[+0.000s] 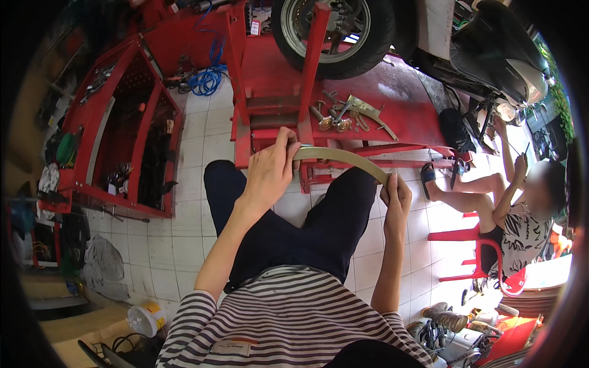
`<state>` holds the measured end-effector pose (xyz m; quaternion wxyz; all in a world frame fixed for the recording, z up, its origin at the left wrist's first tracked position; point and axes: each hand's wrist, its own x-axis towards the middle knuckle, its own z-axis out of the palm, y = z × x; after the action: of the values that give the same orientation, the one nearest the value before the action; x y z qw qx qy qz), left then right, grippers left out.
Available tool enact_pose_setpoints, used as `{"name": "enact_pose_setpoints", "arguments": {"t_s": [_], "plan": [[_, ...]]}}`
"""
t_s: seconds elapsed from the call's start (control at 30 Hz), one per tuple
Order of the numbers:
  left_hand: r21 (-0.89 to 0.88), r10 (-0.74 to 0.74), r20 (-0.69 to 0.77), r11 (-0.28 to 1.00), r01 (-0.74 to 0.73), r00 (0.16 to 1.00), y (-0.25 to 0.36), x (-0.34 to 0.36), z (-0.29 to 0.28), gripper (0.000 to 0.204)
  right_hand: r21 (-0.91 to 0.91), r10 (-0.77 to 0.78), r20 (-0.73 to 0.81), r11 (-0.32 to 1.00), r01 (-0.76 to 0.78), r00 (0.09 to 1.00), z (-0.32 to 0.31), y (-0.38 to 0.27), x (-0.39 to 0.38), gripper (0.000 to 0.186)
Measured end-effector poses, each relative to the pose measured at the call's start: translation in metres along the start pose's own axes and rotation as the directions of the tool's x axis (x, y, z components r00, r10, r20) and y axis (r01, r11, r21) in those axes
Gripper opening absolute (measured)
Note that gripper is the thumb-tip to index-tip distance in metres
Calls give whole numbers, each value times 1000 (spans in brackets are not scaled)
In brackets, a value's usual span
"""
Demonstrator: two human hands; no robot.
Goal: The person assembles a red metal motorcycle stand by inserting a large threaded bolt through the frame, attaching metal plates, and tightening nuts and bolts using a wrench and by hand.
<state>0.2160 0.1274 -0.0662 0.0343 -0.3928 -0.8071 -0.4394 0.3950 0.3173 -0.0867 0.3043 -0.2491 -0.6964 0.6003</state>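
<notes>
A curved, pale brass-coloured strip (343, 156) spans the space above my knees, arching between my two hands. My left hand (270, 167) has its fingers closed on the strip's left end. At the lower right end, my right hand (396, 195) pinches the strip between thumb and fingers. Just beyond, on the red lift platform (408, 119), lie loose metal parts (334, 121) and a curved metal piece (371, 113). What the strip belongs to, I cannot make out.
A motorcycle wheel (334, 37) stands on the platform ahead, beside a red upright frame (313, 61). To the left is a red tool cabinet (126, 122), with a coiled blue hose (208, 80) near it. A person (521, 214) sits on a red chair (463, 236) at right.
</notes>
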Motion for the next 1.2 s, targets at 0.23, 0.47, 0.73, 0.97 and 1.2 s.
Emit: {"name": "enact_pose_setpoints", "arguments": {"t_s": [0.23,0.47,0.73,0.97,1.2], "plan": [[-107,-31,82,993,40,996,-6,50,27,11,460,111,160,871,-174,981,-29,3,66,25],[-170,-128,195,972,162,972,-42,34,96,13,260,66,-226,966,-5,972,-13,78,60,26],[-282,-213,161,926,252,964,-66,19,108,14,396,76,-211,918,14,975,15,122,109,25],[-285,-287,-17,920,270,958,-87,-5,89,14,339,-18,18,941,11,1000,31,140,118,21],[-275,-343,-102,912,305,934,-90,-12,65,13,399,-68,132,917,10,989,46,146,124,20]]}}
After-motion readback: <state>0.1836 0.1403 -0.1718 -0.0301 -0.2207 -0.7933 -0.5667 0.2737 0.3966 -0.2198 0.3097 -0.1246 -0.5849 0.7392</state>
